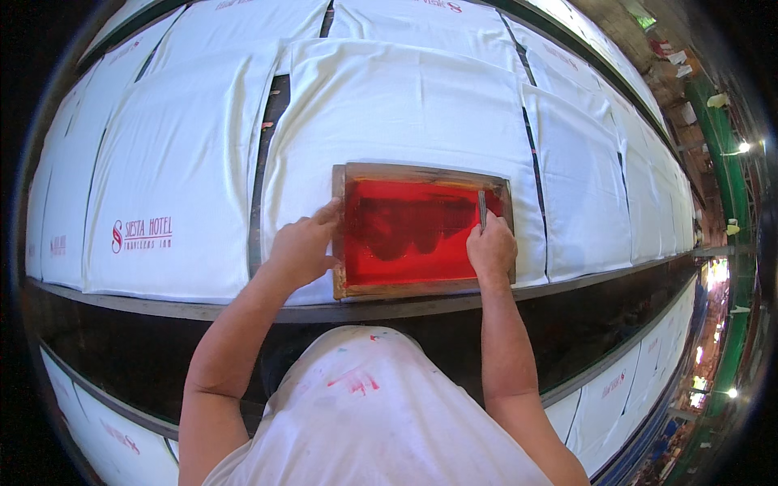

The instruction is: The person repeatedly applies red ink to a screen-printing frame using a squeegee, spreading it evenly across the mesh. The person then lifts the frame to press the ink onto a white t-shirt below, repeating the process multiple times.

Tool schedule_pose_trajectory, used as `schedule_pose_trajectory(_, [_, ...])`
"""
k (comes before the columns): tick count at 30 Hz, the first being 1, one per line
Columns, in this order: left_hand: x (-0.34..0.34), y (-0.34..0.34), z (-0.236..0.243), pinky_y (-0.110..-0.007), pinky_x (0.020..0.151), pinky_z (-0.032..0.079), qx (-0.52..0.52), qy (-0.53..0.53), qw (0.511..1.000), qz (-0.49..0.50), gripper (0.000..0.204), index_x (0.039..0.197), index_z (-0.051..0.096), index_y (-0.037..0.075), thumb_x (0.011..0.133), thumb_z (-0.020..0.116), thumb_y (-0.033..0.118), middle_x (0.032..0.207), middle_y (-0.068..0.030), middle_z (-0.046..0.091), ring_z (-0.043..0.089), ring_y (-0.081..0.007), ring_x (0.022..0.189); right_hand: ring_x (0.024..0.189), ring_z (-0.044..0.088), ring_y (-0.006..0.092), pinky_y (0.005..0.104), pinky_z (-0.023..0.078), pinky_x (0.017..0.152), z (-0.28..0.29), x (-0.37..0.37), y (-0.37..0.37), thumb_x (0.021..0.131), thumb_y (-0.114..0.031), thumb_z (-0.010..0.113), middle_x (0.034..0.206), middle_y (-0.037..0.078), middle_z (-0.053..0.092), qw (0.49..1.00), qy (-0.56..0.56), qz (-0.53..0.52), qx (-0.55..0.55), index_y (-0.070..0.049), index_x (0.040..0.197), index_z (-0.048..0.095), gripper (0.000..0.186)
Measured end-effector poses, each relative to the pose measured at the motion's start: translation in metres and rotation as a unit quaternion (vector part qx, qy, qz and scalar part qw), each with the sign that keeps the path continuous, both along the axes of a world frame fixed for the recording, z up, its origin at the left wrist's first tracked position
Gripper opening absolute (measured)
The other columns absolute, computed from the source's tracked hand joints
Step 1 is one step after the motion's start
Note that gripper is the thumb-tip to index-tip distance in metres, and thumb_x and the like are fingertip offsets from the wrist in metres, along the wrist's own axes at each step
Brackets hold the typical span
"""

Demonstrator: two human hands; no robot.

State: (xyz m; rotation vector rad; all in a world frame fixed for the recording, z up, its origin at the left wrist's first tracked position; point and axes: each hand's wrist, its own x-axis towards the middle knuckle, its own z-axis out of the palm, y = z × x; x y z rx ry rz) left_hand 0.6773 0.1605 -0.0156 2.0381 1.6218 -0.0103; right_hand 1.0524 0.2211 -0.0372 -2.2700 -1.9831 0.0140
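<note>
So one wooden screen frame lies on one white cloth, long axis 9-to-3 o'clock. At its 3, one squeegee (I think, it's mostly hidden) points to 12, right hand curled around it. Left hand's at 9, thumb and fingers spread.

Desk: extended left to right, grey-edged.
Second desk: stood across a dark gap.
Green strip: lined the right side.
Lamps: glowed alongside.
</note>
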Motion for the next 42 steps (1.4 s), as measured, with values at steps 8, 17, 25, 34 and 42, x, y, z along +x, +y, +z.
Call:
schedule_pose_trajectory(8, [-0.008, -0.001, -0.005, -0.050, 0.107, 0.063, 0.022, -0.036, 0.999, -0.010, 0.087, 0.159, 0.061, 0.000, 0.085, 0.098, 0.029, 0.185, -0.0079, 0.042, 0.076, -0.0381, 0.126, 0.103, 0.080, 0.0416, 0.0581, 0.064, 0.089, 0.008, -0.083, -0.011, 0.102, -0.021, 0.072, 0.113, 0.019, 0.077, 0.995, 0.031, 0.089, -0.015, -0.007, 0.135, 0.077, 0.037])
schedule_pose_trajectory(17, [-0.012, -0.004, -0.013, -0.051, 0.105, 0.064, 0.042, -0.062, 0.997, 0.001, 0.082, 0.158, 0.062, 0.001, 0.087, 0.096, 0.025, 0.183, -0.0085, 0.045, 0.078, -0.0386, 0.123, 0.100, 0.077, 0.0376, 0.0541, 0.065, 0.084, 0.007, -0.155, -0.034, 0.093, -0.012, 0.071, 0.108, 0.015, 0.076, 0.953, 0.067, 0.296, 0.012, -0.003, 0.130, 0.077, 0.038])
schedule_pose_trajectory(25, [-0.010, -0.005, -0.013, -0.052, 0.103, 0.065, 0.039, -0.047, 0.998, 0.000, 0.079, 0.154, 0.065, 0.001, 0.086, 0.097, 0.025, 0.183, -0.0094, 0.045, 0.078, -0.0386, 0.123, 0.108, 0.077, 0.0345, 0.0483, 0.061, 0.094, 0.023, -0.102, -0.061, 0.088, 0.000, 0.071, 0.124, 0.013, 0.083, 0.882, 0.097, 0.461, -0.023, -0.007, 0.130, 0.081, 0.044])
schedule_pose_trajectory(34, [-0.008, 0.000, 0.001, -0.053, 0.102, 0.066, 0.006, -0.009, 1.000, -0.014, 0.084, 0.153, 0.065, 0.001, 0.081, 0.101, 0.026, 0.186, -0.0095, 0.041, 0.079, -0.0403, 0.122, 0.118, 0.075, 0.0399, 0.0520, 0.060, 0.104, 0.043, -0.090, 0.032, 0.093, 0.002, 0.070, 0.121, 0.017, 0.081, 0.859, 0.147, 0.472, -0.137, -0.009, 0.131, 0.082, 0.042])
schedule_pose_trajectory(42, [0.002, -0.001, -0.002, -0.052, 0.101, 0.066, -0.007, 0.020, 1.000, 0.003, 0.092, 0.158, 0.062, 0.003, 0.078, 0.102, 0.024, 0.187, -0.0065, 0.039, 0.079, -0.0393, 0.121, 0.116, 0.075, 0.0376, 0.0537, 0.059, 0.101, 0.008, -0.092, 0.035, 0.091, 0.002, 0.067, 0.124, 0.015, 0.080, 0.860, 0.115, 0.496, -0.023, -0.008, 0.136, 0.080, 0.048])
